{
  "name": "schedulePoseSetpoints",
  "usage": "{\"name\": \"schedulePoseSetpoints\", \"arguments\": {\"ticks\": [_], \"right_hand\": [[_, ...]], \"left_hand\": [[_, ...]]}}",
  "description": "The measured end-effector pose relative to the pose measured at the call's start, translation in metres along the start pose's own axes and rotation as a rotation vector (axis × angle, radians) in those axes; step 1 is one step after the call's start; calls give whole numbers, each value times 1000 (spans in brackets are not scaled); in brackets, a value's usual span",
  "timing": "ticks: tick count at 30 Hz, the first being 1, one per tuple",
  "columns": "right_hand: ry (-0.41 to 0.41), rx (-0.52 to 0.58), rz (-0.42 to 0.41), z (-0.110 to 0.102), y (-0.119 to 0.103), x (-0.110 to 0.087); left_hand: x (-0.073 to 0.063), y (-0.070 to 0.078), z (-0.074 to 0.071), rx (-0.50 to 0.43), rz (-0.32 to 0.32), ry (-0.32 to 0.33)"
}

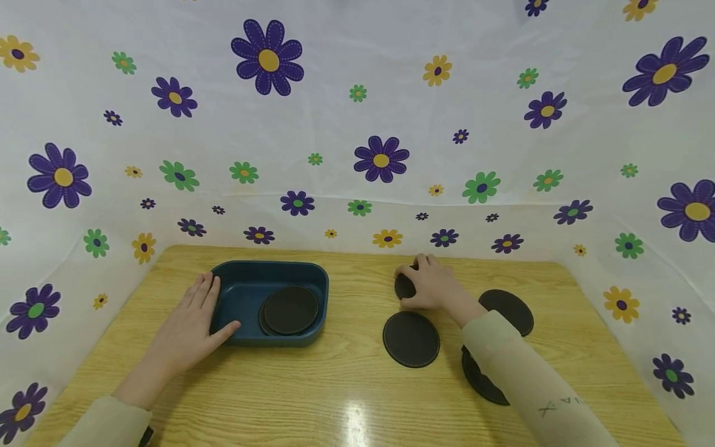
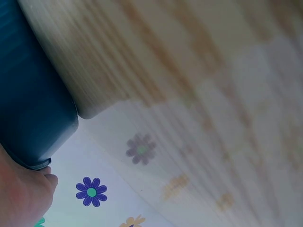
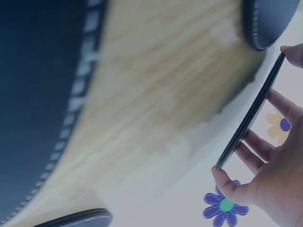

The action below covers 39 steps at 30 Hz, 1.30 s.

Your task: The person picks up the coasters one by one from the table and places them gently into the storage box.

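Note:
My left hand (image 1: 187, 329) rests against the left side of a dark blue rectangular tray (image 1: 237, 313), its fingers extended along the rim and the thumb at the front edge. Inside the tray, toward the right, one round black coaster (image 1: 292, 310) overlaps another. Farther right, near the back of the table, my right hand (image 1: 432, 287) grips a round black coaster (image 1: 404, 287) by its edges. The right wrist view gives this held coaster (image 3: 251, 113) edge-on, tilted up, between thumb and fingertips. Just in front of that hand a stitched-edge coaster (image 1: 411, 339) lies flat.
Another black coaster (image 1: 505, 310) lies right of my right wrist. One more (image 1: 485, 380) is partly hidden under the right sleeve (image 1: 519, 366). A white cloth with printed flowers (image 1: 335, 124) borders the wooden table (image 1: 290, 391) at the back and sides.

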State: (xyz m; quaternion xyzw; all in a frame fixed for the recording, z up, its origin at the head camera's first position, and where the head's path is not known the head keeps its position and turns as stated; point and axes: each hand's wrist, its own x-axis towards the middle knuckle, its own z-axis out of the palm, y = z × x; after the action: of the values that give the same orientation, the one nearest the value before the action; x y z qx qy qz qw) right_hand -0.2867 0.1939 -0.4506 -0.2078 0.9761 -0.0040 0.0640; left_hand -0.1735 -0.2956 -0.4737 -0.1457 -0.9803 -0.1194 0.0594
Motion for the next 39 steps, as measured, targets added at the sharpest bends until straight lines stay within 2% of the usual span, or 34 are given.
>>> {"name": "schedulePoseSetpoints", "arguments": {"ticks": [14,28,39], "right_hand": [[80,-26,-102,-24,-33,9],[144,-54,-228,-52,-80,15],[205,-113,-356,-62,-118,15]], "left_hand": [[0,0,0,1,-1,5],[-1,0,1,-5,0,9],[2,3,-3,9,-17,-8]]}}
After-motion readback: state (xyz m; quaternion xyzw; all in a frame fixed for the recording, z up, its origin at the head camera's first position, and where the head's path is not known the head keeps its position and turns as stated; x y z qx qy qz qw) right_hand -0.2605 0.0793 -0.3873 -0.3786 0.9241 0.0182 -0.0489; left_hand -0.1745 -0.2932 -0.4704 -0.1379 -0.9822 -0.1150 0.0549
